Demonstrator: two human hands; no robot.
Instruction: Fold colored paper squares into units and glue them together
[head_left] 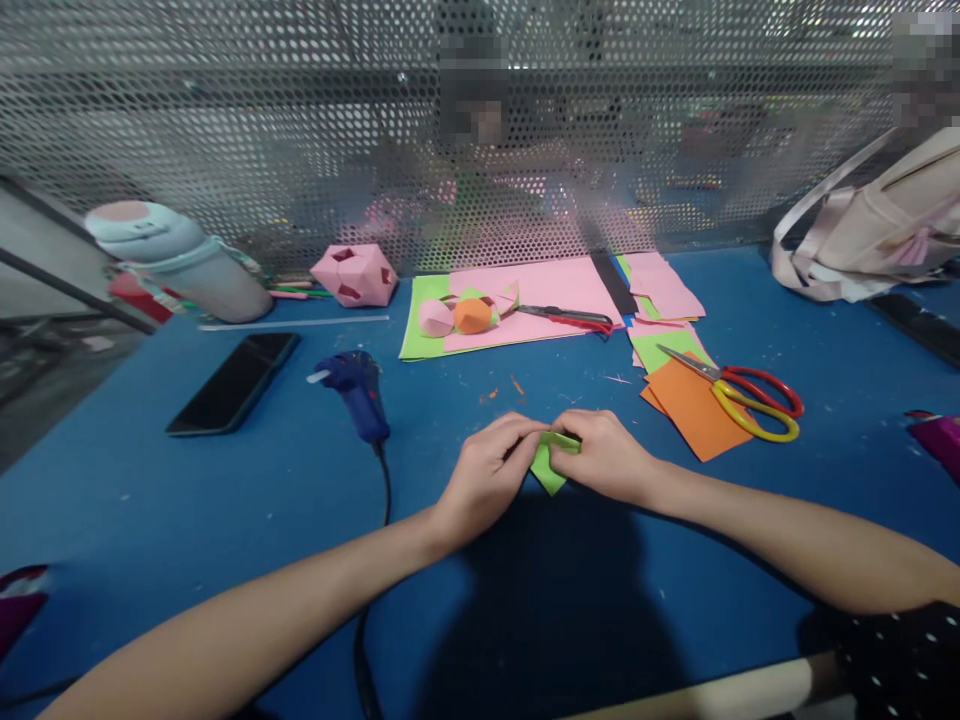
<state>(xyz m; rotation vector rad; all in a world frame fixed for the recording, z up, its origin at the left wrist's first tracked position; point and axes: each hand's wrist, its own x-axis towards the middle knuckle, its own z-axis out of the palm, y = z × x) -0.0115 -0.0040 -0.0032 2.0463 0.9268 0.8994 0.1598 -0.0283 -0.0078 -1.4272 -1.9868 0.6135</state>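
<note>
A small piece of green paper (551, 477) is held between both hands over the blue table, one corner pointing towards me. My left hand (491, 468) pinches its left edge with thumb and forefinger. On the other side my right hand (604, 452) is closed on the upper right part, fingers curled. The paper looks folded along its upper edge, though the fingers hide much of it. Beyond the hands lie small orange scraps (517, 385). To the right, scissors (724, 385) with red and yellow handles rest on orange paper sheets (694, 415).
Left stand a blue glue gun (356, 395) with its cord, a phone (236, 383) and a bottle (180, 260). At the back are a pink paper polyhedron (355, 276), pink sheets (540, 275), folded paper pieces (472, 315) and a red cutter (570, 318). A bag (870, 220) sits far right.
</note>
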